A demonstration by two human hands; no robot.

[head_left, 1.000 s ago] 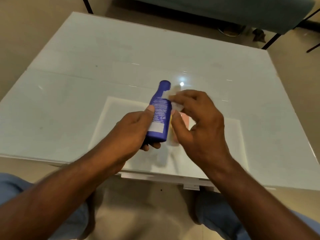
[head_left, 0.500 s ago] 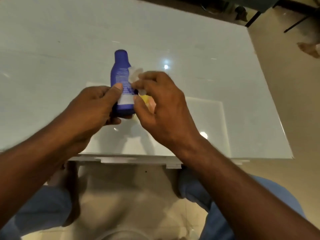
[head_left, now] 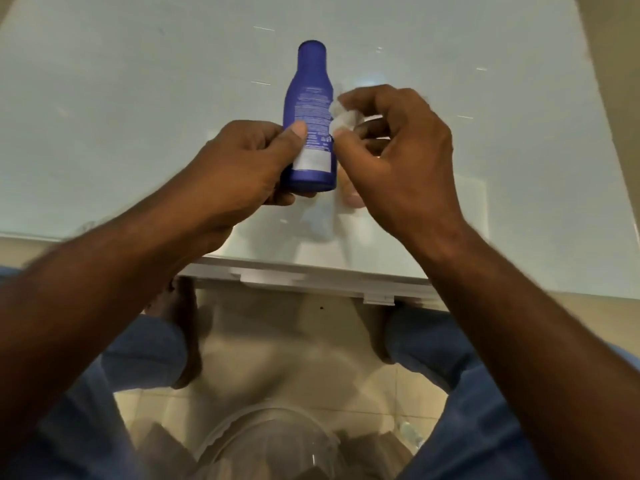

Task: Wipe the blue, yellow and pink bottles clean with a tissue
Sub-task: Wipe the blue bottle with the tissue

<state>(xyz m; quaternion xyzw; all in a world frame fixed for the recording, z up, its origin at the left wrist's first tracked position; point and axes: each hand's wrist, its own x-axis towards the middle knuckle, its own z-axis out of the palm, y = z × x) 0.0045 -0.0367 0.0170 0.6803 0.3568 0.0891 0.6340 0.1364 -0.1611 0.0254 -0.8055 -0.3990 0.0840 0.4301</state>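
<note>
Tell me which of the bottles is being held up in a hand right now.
The blue bottle, gripped near its base by the left hand. The right hand pinches the tissue beside it and hides whatever lies beneath.

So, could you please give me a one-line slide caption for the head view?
Left hand holds the blue bottle while the right hand pinches a tissue against its side.
</note>
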